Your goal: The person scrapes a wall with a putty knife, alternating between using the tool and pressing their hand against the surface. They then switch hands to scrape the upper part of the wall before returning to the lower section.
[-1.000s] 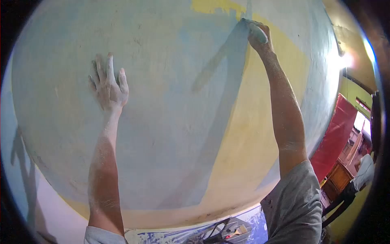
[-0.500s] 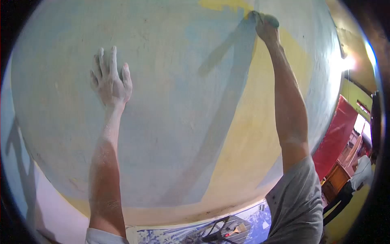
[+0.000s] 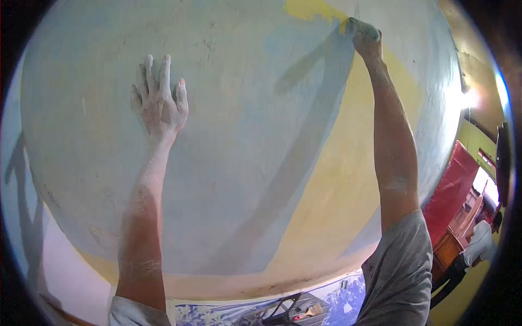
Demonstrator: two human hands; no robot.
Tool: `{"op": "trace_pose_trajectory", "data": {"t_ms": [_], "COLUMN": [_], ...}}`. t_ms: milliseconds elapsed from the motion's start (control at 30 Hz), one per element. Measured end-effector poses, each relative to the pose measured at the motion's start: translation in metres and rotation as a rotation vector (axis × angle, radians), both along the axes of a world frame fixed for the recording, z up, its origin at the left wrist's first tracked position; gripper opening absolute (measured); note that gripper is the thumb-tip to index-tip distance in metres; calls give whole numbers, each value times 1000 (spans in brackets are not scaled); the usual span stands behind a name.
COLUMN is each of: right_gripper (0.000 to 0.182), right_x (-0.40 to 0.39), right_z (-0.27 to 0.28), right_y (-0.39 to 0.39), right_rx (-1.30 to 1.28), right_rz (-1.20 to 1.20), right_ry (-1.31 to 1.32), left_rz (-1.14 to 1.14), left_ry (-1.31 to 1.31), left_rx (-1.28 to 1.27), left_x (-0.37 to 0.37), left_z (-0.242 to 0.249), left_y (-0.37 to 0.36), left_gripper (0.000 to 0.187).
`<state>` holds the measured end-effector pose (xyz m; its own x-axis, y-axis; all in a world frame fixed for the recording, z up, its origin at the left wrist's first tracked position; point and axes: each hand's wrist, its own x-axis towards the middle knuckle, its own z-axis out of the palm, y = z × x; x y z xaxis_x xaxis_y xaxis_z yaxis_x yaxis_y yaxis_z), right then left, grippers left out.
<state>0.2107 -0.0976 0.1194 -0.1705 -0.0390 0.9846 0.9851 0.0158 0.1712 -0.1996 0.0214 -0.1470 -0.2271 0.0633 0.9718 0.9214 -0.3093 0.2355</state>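
Observation:
My left hand [image 3: 160, 106] lies against the painted wall [image 3: 217, 163] with its fingers stretched out and spread, holding nothing. Pale dust coats its fingers and the forearm. Higher up on the right, my right hand [image 3: 368, 43] is closed and presses near the wall, beside the lower edge of a bright yellow patch [image 3: 312, 8]. What it grips, if anything, is hidden by the knuckles. Below this hand, a wide yellow band [image 3: 331, 174] runs down between blue-grey areas. The right arm casts a long shadow on the wall.
Below the wall, a paintbrush [image 3: 311, 312] lies on a grey slatted surface [image 3: 321, 305], over a blue sheet [image 3: 348, 299] marked with white. At right are a red panel [image 3: 451, 190], a wooden cabinet [image 3: 447, 252], a bright lamp [image 3: 468, 99] and another person [image 3: 479, 242].
The view has shifted slightly, so most things sit a little further right. My left hand stays spread on the wall; my right hand stays closed near the yellow patch, its wrist slightly turned.

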Motion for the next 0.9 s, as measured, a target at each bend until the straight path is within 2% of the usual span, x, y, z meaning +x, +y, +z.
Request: {"op": "trace_pose_trajectory", "data": {"t_ms": [33, 100, 167, 233, 300, 333, 367, 467, 567, 600, 700, 733, 767, 833, 867, 900], "right_gripper": [26, 24, 24, 25, 28, 28, 28, 27, 27, 26, 26, 26, 26, 24, 23, 23], "right_x": [-12, 2, 13, 18, 23, -46, -36, 26, 33, 12, -31, 8, 11, 11, 9, 8], "right_z": [4, -8, -18, -8, 18, -6, -3, 8, 22, 22, -4, 7, 16, 14, 22, 28], "right_y": [-1, 3, 6, 12, 21, -12, -5, 22, 23, 11, -15, 1, 5, 7, 4, 9], "right_rx": [-56, -57, 18, 57, -16, -93, -99, 17, 40, -45, -9, 172, 181, 80, -52, -50], "right_rz": [7, 1, 61, 53, -132, 28, 27, -26, -140, -210, -257, -597, -598, -208, -164, -155], "right_ry": [229, 145, -232, -251, -56, 378, 381, -114, -184, -59, -69, -405, -421, -295, -185, -185], "left_rz": [5, -7, -7, 7, 5, 14, 10, -4, 1, -1, -32, -40, -34, -23, -21, -16], "left_ry": [2, 3, -8, 4, 4, 5, 7, 3, 7, 6, -5, -17, -15, 7, 8, 3], "left_rx": [4, -7, -26, -46, -34, -32, -21, -10, -5, 0, -27, -25, -16, -9, -11, -12], "left_x": [-3, -2, -1, -2, 0, -2, -2, 1, -1, -2, 0, 2, 1, 1, 1, -1], "left_z": [1, -2, -2, -1, -1, 2, 2, -2, -4, -4, -6, -4, -3, -4, -5, -4], "left_y": [2, -1, -1, -1, 4, 5, 7, 10, 9, 9, 6, 7, 7, 6, 5, 5], "left_gripper": [57, 56, 57, 57, 57, 57, 57, 57, 57, 57, 57, 57, 57, 57, 57, 57]}}
